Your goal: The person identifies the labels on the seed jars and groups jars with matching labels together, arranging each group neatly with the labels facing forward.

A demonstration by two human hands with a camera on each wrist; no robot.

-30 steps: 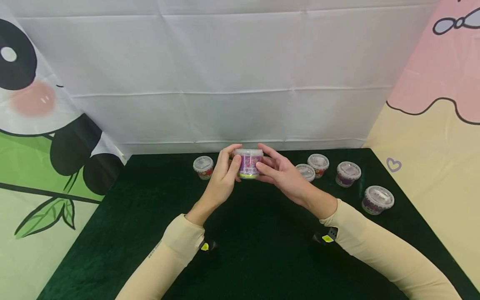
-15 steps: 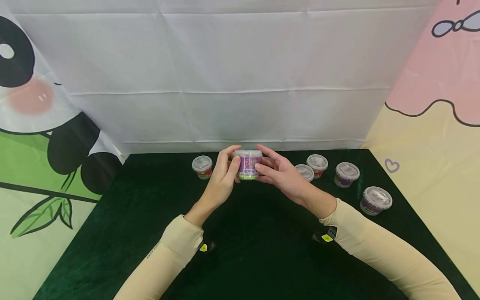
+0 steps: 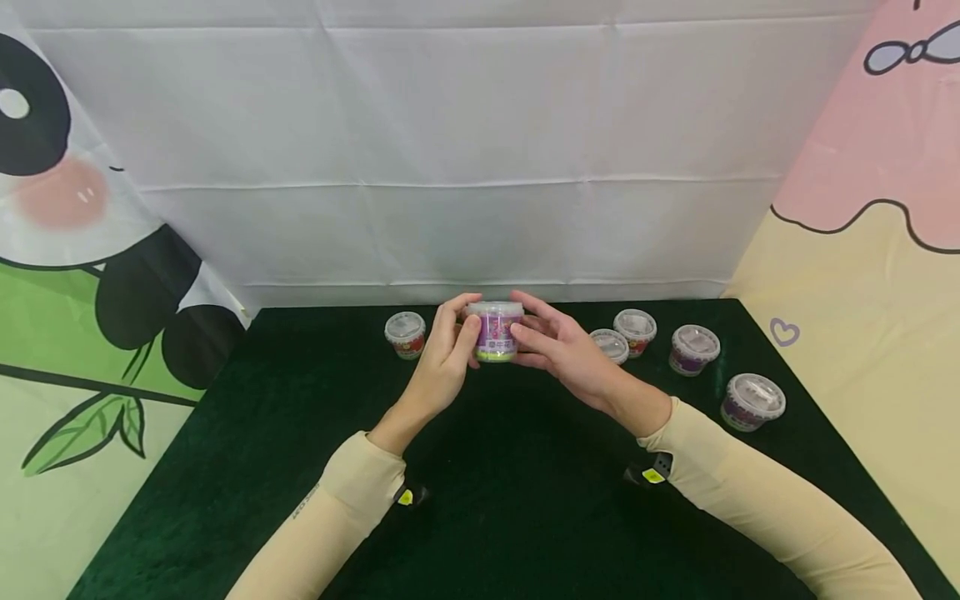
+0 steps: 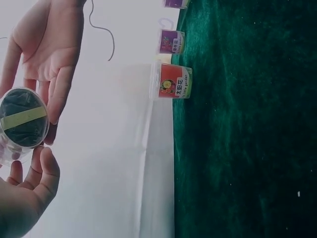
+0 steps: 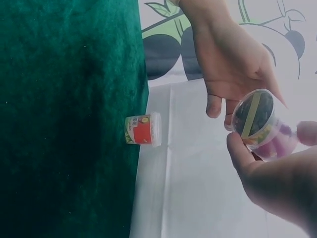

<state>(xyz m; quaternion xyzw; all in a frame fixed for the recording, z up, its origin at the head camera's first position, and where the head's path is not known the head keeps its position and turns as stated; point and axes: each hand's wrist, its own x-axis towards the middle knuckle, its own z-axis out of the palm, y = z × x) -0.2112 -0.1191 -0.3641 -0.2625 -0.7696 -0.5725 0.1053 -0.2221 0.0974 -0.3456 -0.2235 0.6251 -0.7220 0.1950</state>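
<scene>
A small clear plastic tub (image 3: 496, 335) with a purple label and a lid is held up above the far part of the table. My left hand (image 3: 441, 360) grips its left side, thumb in front. On the opposite side my right hand (image 3: 564, 348) holds it between thumb and fingers. Both wrist views look at the tub from below: its base (image 4: 24, 135) shows dark contents and a pale yellow strip across it. In the right wrist view the same tub (image 5: 256, 115) sits between both hands, with pink-purple on its side.
A red-labelled tub (image 3: 406, 335) stands left of the hands. To the right are another red-labelled tub (image 3: 636, 330), a tub (image 3: 611, 343) partly behind the right hand, and two purple-labelled tubs, one farther back (image 3: 694, 348), one nearer (image 3: 753, 402). A white cloth (image 3: 480, 167) hangs behind the green table (image 3: 510, 500).
</scene>
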